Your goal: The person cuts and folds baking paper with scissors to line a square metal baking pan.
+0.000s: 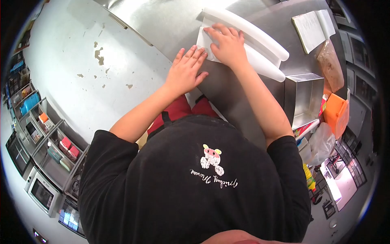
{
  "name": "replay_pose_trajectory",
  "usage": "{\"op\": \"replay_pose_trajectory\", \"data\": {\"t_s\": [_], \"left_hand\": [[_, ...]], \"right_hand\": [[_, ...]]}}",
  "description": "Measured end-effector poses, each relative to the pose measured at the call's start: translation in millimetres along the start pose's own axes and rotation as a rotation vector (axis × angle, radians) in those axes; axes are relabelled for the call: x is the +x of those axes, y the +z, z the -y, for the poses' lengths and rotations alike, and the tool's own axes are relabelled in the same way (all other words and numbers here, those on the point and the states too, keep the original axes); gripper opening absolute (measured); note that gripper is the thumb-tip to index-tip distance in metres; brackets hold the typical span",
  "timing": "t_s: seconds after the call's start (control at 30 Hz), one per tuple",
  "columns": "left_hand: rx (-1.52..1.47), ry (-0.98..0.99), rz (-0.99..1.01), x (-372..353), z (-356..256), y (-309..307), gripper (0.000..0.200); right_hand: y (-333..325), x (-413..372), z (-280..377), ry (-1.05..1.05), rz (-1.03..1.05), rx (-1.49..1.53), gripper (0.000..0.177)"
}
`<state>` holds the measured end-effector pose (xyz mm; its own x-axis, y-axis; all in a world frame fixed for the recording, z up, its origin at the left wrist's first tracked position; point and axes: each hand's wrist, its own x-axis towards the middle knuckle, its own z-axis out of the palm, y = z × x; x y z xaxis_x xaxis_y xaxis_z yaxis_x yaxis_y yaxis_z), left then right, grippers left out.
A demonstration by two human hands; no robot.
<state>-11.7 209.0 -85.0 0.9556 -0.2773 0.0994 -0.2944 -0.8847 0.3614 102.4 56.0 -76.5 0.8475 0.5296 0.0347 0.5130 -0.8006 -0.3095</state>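
Observation:
White paper (264,62) with curled, rolled-up sides lies on the steel table at the upper middle of the head view. Resting on its left part is my right hand (228,45), fingers spread and slightly bent, palm down. My left hand (187,70) is at the table's near edge, its fingers apart and their tips beside the paper's left corner. Neither hand grips anything. The paper's surface under my right palm is hidden.
An open notebook (308,31) lies at the upper right of the steel table (170,24). Below it are a brown plastic bag (331,67), a rectangular metal tin (302,99), an orange container (336,114) and a clear plastic bag (322,143). Shelves with boxes stand at the left.

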Motion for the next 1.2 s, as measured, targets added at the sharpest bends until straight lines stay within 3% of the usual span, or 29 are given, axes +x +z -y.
{"op": "replay_pose_trajectory", "data": {"t_s": [0.5,1.2], "left_hand": [[-0.014,0.043,-0.027,-3,4,0,0.052],[-0.016,-0.080,-0.151,-25,1,2,0.048]], "right_hand": [[8,1,-7,-0.066,-0.045,-0.004,0.061],[14,2,-13,-0.088,-0.097,0.005,0.048]]}}
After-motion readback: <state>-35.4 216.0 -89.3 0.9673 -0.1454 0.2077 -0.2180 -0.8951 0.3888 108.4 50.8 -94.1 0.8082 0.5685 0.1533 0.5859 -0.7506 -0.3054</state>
